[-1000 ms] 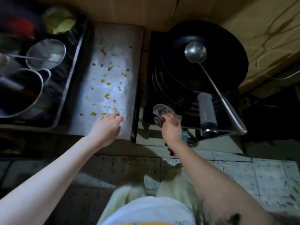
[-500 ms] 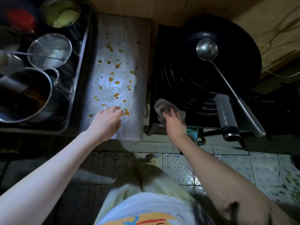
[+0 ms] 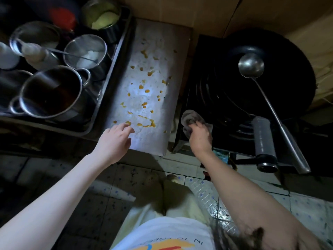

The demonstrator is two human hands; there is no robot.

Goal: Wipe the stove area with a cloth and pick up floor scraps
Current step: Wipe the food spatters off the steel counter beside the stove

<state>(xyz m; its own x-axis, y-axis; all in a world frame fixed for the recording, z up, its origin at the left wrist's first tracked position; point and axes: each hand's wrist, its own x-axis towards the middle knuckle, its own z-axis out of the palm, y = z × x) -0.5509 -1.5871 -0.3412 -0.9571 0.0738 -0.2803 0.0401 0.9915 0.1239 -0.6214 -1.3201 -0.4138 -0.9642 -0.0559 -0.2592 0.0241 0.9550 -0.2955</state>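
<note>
A grey crumpled cloth (image 3: 190, 118) lies on the front left corner of the black stove (image 3: 203, 98), and my right hand (image 3: 200, 138) grips it from the near side. My left hand (image 3: 115, 143) rests with relaxed fingers on the near end of the steel counter plate (image 3: 167, 51), fingertips beside several orange sauce spots (image 3: 146, 105) scattered over the plate.
A black wok (image 3: 288, 56) with a steel ladle (image 3: 252, 66) sits on the stove, its grey handle (image 3: 264, 141) sticking out toward me. Left of the plate, a metal tray (image 3: 115, 56) holds several steel pots and bowls. Tiled floor (image 3: 306, 210) lies below.
The view has shifted, so everything sits slightly lower and right. My left hand stays at the plate's near end. My right hand has closed tighter on the cloth.
</note>
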